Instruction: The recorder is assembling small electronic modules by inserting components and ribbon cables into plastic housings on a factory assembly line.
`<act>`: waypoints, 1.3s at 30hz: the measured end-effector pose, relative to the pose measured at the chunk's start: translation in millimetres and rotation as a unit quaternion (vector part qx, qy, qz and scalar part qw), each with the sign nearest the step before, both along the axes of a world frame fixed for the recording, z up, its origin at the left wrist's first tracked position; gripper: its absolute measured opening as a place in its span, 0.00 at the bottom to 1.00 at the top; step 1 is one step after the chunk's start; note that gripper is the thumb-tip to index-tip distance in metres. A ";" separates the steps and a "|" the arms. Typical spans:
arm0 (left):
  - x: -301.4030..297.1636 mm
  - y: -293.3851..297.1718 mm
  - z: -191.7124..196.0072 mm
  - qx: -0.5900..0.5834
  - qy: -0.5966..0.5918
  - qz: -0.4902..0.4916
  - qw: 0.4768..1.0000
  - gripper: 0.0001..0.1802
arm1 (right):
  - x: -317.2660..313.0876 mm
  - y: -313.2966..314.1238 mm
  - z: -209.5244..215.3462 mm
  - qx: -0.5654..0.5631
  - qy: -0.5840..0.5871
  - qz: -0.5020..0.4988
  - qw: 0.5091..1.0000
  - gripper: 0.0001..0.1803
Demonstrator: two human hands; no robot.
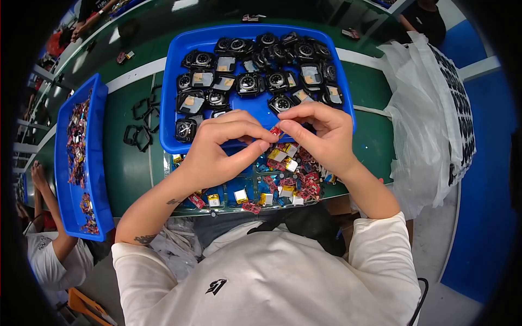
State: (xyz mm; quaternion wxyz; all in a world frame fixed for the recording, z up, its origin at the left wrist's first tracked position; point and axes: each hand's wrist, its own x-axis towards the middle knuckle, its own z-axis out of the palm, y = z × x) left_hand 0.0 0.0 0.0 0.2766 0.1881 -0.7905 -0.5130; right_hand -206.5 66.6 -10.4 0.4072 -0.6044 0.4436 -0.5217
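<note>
Between my two hands, just over the near edge of the blue tray [166,142], is a small red circuit board [276,131]. My left hand [225,145] pinches it from the left with thumb and forefinger. From the other side my right hand [322,133] has its thumb and forefinger closed at the same board; its fingertips partly cover it. Black round-faced watch-like cases [248,84] fill much of the tray, some with their flat silvery backs up. Below my hands lies a heap of red circuit boards [309,186] and silver-and-yellow battery cells [241,196].
A long blue bin [105,190] of small boards stands at the left. Black frames [139,137] lie beside the tray on the green table [126,174]. At the right is clear plastic sheeting [405,125] by a stack of black-patterned trays [461,108]. Other people sit nearby.
</note>
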 end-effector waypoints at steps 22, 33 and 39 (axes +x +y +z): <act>-3.4 -3.1 -11.6 0.123 0.126 0.119 0.977 0.10 | 17.4 0.0 4.5 -0.231 0.462 -0.096 0.851 0.26; -4.3 -6.5 -14.3 0.019 0.089 0.088 0.992 0.14 | 1.2 -0.4 7.5 -0.014 0.112 -0.025 0.993 0.07; -3.0 -3.0 -7.6 -0.020 0.046 0.063 0.997 0.13 | 2.6 0.4 5.9 -0.009 0.043 -0.034 0.998 0.07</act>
